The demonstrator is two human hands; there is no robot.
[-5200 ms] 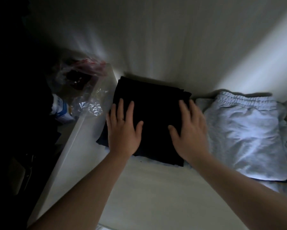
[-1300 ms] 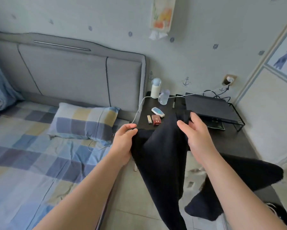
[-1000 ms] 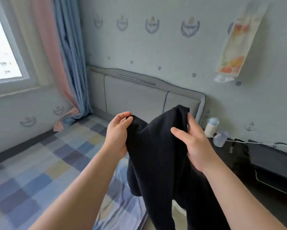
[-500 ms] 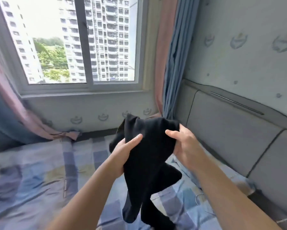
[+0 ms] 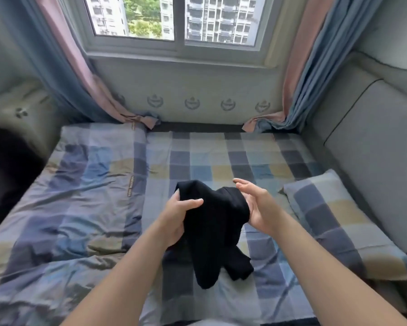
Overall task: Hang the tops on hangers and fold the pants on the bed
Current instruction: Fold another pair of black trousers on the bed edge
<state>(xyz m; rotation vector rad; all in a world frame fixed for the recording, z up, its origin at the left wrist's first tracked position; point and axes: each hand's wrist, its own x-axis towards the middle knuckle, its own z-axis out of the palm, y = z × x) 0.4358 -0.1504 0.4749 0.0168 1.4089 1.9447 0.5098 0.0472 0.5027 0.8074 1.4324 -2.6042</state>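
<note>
Hands: two, left hand (image 5: 174,217) and right hand (image 5: 258,208), both near centre.
Black garment (image 5: 211,222): one, between them.
Bed (image 5: 221,156): one.
Pillow (image 5: 334,220): one, checked, at 4 o'clock.
Quilt (image 5: 75,196): one, rumpled, at 8 to 9 o'clock.
Window (image 5: 179,24): one at 12 o'clock, two panes.
Curtains: four panels. At 10 o'clock, left pink curtain (image 5: 80,67) and left blue curtain (image 5: 45,55). At 2 o'clock, right pink curtain (image 5: 298,55) and right blue curtain (image 5: 322,55).
Wall emblems (image 5: 192,103) under the sill: four clear; maybe a fifth behind the left pink curtain, can't confirm.
Headboard (image 5: 374,149): one at 3 o'clock, two padded panels showing.
</note>
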